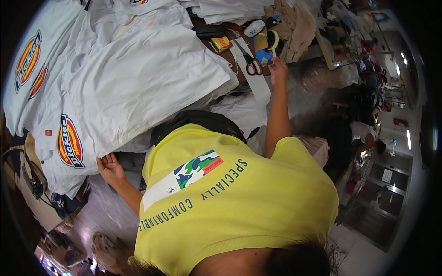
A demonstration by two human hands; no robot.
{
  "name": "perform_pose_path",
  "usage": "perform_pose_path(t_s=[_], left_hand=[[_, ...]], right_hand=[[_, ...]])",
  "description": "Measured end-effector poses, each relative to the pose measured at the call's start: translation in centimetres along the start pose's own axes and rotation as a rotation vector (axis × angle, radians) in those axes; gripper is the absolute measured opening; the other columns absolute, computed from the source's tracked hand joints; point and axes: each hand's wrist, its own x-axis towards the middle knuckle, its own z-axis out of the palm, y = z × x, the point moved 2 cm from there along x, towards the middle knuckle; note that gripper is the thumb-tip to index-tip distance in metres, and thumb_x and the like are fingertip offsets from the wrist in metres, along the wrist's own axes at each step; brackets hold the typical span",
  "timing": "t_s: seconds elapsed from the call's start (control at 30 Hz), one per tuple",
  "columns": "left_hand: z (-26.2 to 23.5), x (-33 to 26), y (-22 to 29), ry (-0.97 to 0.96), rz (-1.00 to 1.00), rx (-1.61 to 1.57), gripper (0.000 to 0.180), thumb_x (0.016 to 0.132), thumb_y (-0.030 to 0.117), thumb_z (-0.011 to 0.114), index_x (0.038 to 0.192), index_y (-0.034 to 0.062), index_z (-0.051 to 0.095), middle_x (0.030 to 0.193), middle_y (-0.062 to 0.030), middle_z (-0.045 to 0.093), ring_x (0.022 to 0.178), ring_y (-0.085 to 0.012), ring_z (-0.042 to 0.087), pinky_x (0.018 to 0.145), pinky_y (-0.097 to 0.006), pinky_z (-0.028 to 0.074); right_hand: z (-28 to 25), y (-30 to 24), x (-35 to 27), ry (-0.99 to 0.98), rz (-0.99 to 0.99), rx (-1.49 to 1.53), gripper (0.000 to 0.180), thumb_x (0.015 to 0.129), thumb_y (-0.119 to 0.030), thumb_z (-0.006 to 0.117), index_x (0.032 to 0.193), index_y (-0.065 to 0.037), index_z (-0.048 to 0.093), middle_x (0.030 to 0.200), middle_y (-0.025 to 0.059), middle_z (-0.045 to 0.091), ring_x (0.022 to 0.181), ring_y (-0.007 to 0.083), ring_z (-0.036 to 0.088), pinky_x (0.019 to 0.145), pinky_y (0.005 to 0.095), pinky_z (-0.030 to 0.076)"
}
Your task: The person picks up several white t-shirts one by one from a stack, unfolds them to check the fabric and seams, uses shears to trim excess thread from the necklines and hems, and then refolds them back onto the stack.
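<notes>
A white T-shirt (147, 83) with a red and yellow printed emblem lies flat on the table in front of me. My left hand (111, 170) is at its near left edge, palm up, thumb and fingers apart, fingertips touching the hem. At the far right, my right hand (278, 72) is raised with its fingers pinched on the end of a pale strip at a roll of masking tape (273, 43). Scissors (252, 64) with dark and red handles lie just left of that hand, on a long white paper strip (258, 86).
More white shirts (27, 69) are piled left and beyond. A yellow packet (221, 44), a black case (209, 31) and a white oval object (254, 28) sit near the scissors. Beige cloth (294, 27) is heaped behind the tape. Another person (363, 135) is at the far right.
</notes>
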Motion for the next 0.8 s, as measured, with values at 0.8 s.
perform_pose_path(t_s=[0.8], left_hand=[[2.0,-0.6,-0.3,0.002,-0.136,-0.082,0.030,0.084,0.021,0.059,0.107,0.0033,0.050,0.109,-0.0106,0.056,0.104,-0.0231,0.053,0.092,-0.038,0.042]], right_hand=[[22.4,4.2,-15.3,-0.911,-0.271,-0.724,0.018,0.083,-0.012,0.061,0.094,0.001,0.063,0.078,0.0016,0.061,0.069,0.0079,0.054,0.065,0.0207,0.044]])
